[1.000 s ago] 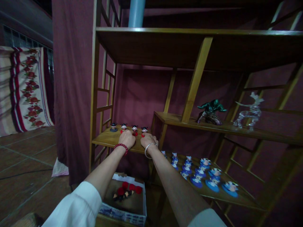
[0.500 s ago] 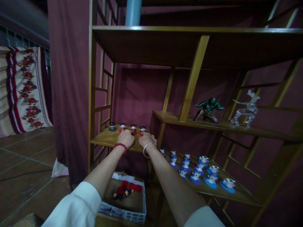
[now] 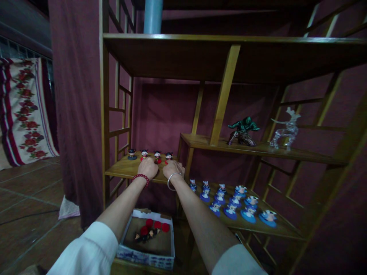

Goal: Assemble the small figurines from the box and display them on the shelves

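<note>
A row of small black-haired figurines stands on the left wooden shelf (image 3: 117,168). My left hand (image 3: 148,168) is closed, its fingertips at the red base of the third figurine (image 3: 157,155). A second figurine (image 3: 144,153) shows just behind that hand. Beside it, my right hand (image 3: 172,169) is curled at the red base of the rightmost figurine (image 3: 169,155). Both figurines at my fingers are upright, and my fingertips are partly hidden by the backs of my hands. At the row's left end is a figurine on a dark base (image 3: 132,154).
Below my arms sits an open box (image 3: 145,259) with several red-based figurines (image 3: 151,233) lying in it. Blue-based figurines (image 3: 231,210) fill the lower right shelf. A green-and-bronze statue (image 3: 243,131) and a clear deer figure (image 3: 286,131) stand above; a wooden post (image 3: 225,95) rises nearby.
The view has shifted slightly, so the shelves appear farther left. Both hands stay at the same two figurines, and the row looks unchanged.
</note>
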